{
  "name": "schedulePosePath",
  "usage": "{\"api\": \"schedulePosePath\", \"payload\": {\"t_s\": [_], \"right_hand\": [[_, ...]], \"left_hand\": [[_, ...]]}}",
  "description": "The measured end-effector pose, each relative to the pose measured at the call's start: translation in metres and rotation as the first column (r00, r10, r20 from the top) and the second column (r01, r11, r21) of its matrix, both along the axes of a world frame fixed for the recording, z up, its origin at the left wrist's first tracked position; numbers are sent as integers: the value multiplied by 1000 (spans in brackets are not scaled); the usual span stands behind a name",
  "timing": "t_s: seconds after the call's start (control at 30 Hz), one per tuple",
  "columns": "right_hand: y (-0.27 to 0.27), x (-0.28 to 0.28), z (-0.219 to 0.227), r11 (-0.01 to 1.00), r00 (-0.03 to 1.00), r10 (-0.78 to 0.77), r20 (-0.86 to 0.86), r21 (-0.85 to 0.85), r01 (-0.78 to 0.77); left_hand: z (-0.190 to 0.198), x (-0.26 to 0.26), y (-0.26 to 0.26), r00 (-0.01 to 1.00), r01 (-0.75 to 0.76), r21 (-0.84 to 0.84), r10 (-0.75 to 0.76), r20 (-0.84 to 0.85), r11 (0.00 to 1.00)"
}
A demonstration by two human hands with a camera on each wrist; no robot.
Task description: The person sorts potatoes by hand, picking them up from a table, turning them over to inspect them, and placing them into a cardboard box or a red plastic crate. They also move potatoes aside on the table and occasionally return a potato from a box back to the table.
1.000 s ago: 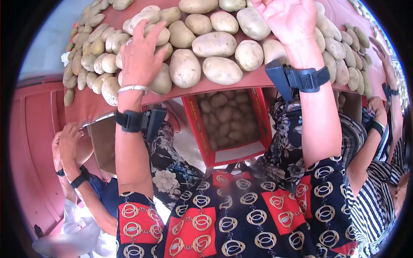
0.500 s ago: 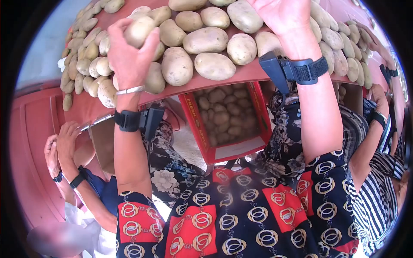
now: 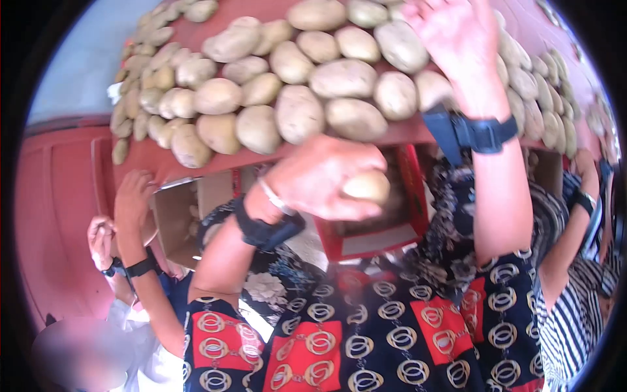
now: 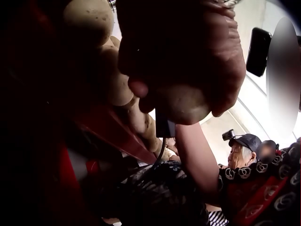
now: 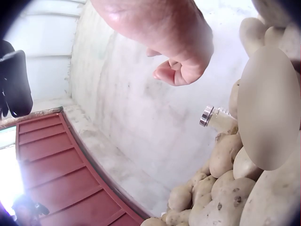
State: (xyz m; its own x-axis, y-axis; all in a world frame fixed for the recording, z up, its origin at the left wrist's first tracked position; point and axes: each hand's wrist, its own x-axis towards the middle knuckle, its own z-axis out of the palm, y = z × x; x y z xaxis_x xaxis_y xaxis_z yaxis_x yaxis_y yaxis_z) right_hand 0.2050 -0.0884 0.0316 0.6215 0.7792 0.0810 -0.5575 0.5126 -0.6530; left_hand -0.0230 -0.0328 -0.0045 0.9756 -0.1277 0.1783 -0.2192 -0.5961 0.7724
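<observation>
My left hand [image 3: 320, 176] grips a pale potato [image 3: 368, 187] in front of the table edge, over the red box [image 3: 418, 189]. The same potato [image 4: 186, 106] shows under the curled fingers in the left wrist view, which is dark. Part of the box is hidden behind this hand. Above the laid-out potatoes [image 3: 343, 78], my right hand [image 3: 460, 49] is raised on the right side. In the right wrist view its fingers curl loosely, with nothing seen in them.
Potatoes in rows cover much of the red table [image 3: 261, 12]. A cardboard box [image 3: 177, 225] stands below its left part. Another person's hand [image 3: 134, 196] is at the left edge; a person in stripes [image 3: 568, 313] sits at the right. A metal-capped glass object [image 5: 207, 116] is beside the potatoes.
My left hand took a potato from the left of the table and brought it down and right, over the red box. My right hand stays raised above the potatoes.
</observation>
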Motion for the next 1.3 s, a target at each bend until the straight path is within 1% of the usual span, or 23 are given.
{"api": "schedulePosePath", "payload": {"t_s": [0.03,0.07,0.1,0.13,0.17,0.33,0.4,0.47,0.5,0.53,0.57,0.6,0.63,0.67,0.73,0.83,0.87,0.93,1.1,1.17,1.2,1.27,1.3], "right_hand": [[-1,-6,2,1000,1000,-17,17,11,17],[-1,-7,3,999,999,-37,36,14,37],[-2,3,-1,999,999,-20,39,34,19],[-6,16,-8,992,995,99,28,72,-100],[-6,25,-13,971,977,214,21,108,-215],[-5,24,-14,965,971,240,22,106,-241],[-6,25,-16,965,971,237,22,109,-238],[-4,25,-15,965,971,236,26,114,-238],[-3,25,-15,964,972,235,22,121,-236],[-2,26,-16,970,975,222,17,100,-223],[0,26,-16,978,982,187,9,92,-187],[1,20,-14,984,988,154,1,85,-153],[4,-6,4,1000,1000,3,20,-25,-2],[3,-6,5,999,999,-8,39,-51,10],[3,-4,6,998,999,-27,43,-52,29],[5,-2,5,998,999,-38,39,-47,40],[6,-2,6,998,998,-40,40,-49,42],[3,-5,4,997,998,-43,48,-59,46],[5,-8,6,998,999,-30,35,-46,32],[3,-6,7,998,998,-44,40,-48,45],[4,-6,7,998,998,-44,40,-43,45],[4,-6,7,998,998,-41,37,-35,42],[4,-5,7,999,998,-42,42,-33,43]], "left_hand": [[1,-3,0,989,18,11,-16,-149,1000],[2,-4,0,991,12,110,3,-136,994],[-2,-4,3,990,-40,73,49,-129,997],[-5,-5,4,988,-89,33,93,-123,995],[-3,-6,6,990,-118,-18,117,-81,993],[6,-9,10,956,-281,-3,280,91,960],[8,-6,20,777,-536,136,424,465,833],[18,-10,39,619,-760,254,546,565,598],[21,-12,52,537,-830,284,551,639,480],[23,-17,59,508,-861,388,603,616,330],[22,-20,74,471,-882,374,558,684,286],[19,-29,86,478,-871,440,577,662,217],[14,-37,91,487,-848,507,608,628,156],[9,-46,97,507,-797,586,687,521,144],[6,-49,95,496,-788,558,806,325,260],[1,-52,98,530,-759,563,813,241,328],[1,-51,99,534,-758,559,812,236,336],[-3,-48,101,472,-779,551,859,199,301],[-2,-45,98,447,-817,494,867,219,296],[2,-39,94,434,-878,365,838,331,310],[6,-37,90,439,-876,365,835,332,316],[13,-34,83,479,-864,-37,844,242,501],[12,-36,84,551,-800,-112,796,249,589]]}}
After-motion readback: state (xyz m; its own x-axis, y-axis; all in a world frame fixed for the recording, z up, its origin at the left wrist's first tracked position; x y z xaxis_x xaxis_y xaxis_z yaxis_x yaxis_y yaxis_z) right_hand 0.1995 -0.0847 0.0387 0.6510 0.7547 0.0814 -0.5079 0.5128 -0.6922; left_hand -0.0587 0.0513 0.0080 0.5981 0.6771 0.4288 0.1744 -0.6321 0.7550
